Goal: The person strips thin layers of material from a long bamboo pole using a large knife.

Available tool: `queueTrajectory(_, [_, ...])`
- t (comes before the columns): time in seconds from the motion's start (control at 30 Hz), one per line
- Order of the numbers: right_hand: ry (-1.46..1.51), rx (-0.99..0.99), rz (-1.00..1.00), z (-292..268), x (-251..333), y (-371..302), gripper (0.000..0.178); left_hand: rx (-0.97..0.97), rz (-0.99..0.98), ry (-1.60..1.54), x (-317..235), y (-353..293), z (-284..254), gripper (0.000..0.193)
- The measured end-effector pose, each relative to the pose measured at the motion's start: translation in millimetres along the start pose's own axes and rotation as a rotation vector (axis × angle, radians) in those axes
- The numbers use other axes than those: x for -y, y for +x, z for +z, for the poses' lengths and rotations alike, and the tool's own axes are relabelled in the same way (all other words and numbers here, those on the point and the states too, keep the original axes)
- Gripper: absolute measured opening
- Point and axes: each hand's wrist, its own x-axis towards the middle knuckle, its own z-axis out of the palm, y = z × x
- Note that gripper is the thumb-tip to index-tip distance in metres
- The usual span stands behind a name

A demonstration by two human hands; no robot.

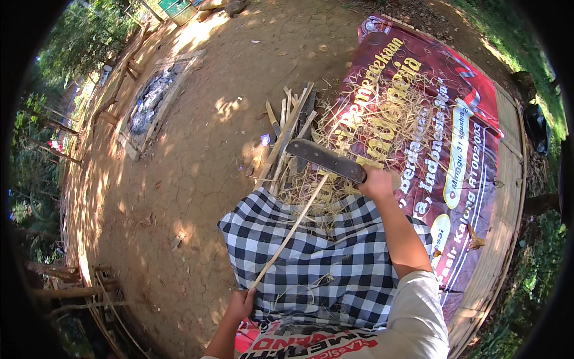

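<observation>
We see the left grip closed around the lower end of a long, thin, pale strip of split wood or bamboo, low beside the lap. The strip slants up and to the right across a black-and-white checked cloth spread over the lap, and its far end meets the lower edge of a broad, dark, blunt-tipped metal blade (whether the two actually touch, we cannot tell). The right grip is clenched on the blade's handle, so that the blade points leftward over the far edge of the cloth.

Just beyond the blade, we find a loose heap of curly straw-coloured shavings scattered over a dark red printed banner, which covers much of a surface of pale bamboo slats. Left of the heap lies a bundle of split wooden sticks, some pale, some dark. Farther off to the left, on bare brown earth, we make out a framed rectangular patch of grey ash.
</observation>
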Motion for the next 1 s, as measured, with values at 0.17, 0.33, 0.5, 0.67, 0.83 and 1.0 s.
queueTrajectory(0.17, [0.117, 0.0, -0.259, 9.7, 32.0, -15.4, 0.033, 0.02, -0.04, -0.033, 12.8, 2.6, 3.4, 0.052])
queueTrajectory(0.33, [0.084, -0.015, -0.638, 5.9, 28.7, -6.0, 0.029, 0.009, -0.047, -0.032, 14.1, -0.7, 2.0, 0.052])
queueTrajectory(0.5, [-0.025, -0.037, -0.021, 6.2, -12.6, 4.4, 0.025, -0.014, 0.016, 0.009, 14.6, 2.8, 2.8, 0.051])
queueTrajectory(0.67, [-0.03, 0.005, -0.024, -4.1, 18.8, -6.1, 0.027, 0.02, -0.028, -0.046, 27.5, 3.0, 5.1, 0.05])
queueTrajectory(0.83, [0.09, -0.022, -0.485, 3.2, 30.2, -16.9, 0.026, -0.002, 0.001, -0.024, 26.0, 4.3, 5.7, 0.05])
queueTrajectory(1.0, [-0.049, -0.142, -0.061, -5.6, -10.9, 7.2, 0.023, 0.011, -0.039, 0.011, 26.2, 0.5, 4.2, 0.049])
